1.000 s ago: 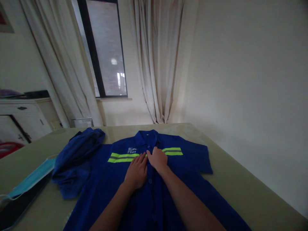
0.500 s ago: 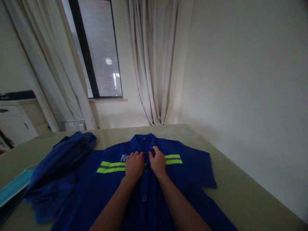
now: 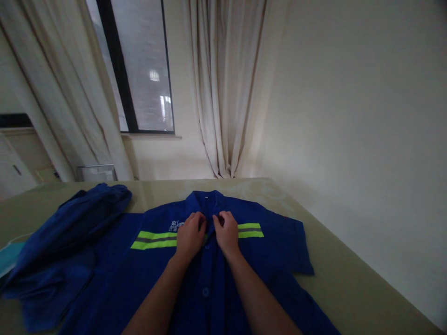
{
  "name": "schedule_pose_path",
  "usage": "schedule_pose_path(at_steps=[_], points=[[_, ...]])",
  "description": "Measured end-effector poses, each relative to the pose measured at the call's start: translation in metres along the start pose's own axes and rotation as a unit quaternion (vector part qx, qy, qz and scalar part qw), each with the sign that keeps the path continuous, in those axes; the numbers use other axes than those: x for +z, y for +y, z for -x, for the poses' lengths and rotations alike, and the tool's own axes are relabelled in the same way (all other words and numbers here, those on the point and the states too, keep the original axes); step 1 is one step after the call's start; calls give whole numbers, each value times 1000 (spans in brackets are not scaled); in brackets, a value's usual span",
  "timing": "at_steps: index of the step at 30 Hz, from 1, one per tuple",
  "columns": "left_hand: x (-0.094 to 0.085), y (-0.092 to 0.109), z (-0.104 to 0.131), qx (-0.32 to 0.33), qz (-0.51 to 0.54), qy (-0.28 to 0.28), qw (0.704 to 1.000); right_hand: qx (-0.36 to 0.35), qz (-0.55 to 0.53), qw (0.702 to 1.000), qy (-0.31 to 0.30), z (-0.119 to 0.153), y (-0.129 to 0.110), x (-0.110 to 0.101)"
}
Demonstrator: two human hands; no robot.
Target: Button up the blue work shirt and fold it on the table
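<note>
A blue short-sleeved work shirt (image 3: 160,270) lies spread out, front side up, with its collar (image 3: 205,200) pointing away from me. Yellow-green reflective strips (image 3: 250,230) cross its chest. My left hand (image 3: 190,235) pinches the front edge just below the collar, on the side with the white printed logo. Close beside it, my right hand (image 3: 226,232) has thumb and fingers closed on the opposite front edge. Lower down the front, a button (image 3: 206,292) shows between my forearms. What my fingertips grip exactly is partly hidden.
The shirt rests on a pale green covered table (image 3: 349,288). A crumpled blue garment (image 3: 66,242) lies to the left, over the shirt's left side. By it is a light-blue face mask (image 3: 10,257). Beyond the table are curtains (image 3: 226,93), a window (image 3: 143,70) and a wall.
The view has shifted slightly right. My fingers have moved a little on the shirt's front edges below the collar, and the cloth between them is lifted slightly. Both hands stay on the shirt.
</note>
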State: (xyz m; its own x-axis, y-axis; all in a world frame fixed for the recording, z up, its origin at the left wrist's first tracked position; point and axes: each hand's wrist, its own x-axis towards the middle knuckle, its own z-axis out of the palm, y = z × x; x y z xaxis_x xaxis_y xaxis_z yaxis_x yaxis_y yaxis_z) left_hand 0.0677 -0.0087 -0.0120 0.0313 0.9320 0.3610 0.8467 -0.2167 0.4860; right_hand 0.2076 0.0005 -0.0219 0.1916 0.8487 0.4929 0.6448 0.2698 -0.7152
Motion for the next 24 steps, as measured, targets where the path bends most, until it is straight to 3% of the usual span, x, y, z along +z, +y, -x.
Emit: schedule_pose_path(at_steps=[4, 10, 15, 24], points=[[2, -3, -2, 21, 74, 40, 996, -16, 8, 1000, -5, 1, -4, -3], [1, -2, -2, 21, 127, 45, 991, -16, -1, 1000, -10, 1, -7, -6], [0, -1, -1, 16, 131, 49, 990, 50, -78, 996, -13, 0, -4, -5], [-3, 3, 1, 54, 97, 50, 993, -8, -26, 999, -38, 1, -6, -5]])
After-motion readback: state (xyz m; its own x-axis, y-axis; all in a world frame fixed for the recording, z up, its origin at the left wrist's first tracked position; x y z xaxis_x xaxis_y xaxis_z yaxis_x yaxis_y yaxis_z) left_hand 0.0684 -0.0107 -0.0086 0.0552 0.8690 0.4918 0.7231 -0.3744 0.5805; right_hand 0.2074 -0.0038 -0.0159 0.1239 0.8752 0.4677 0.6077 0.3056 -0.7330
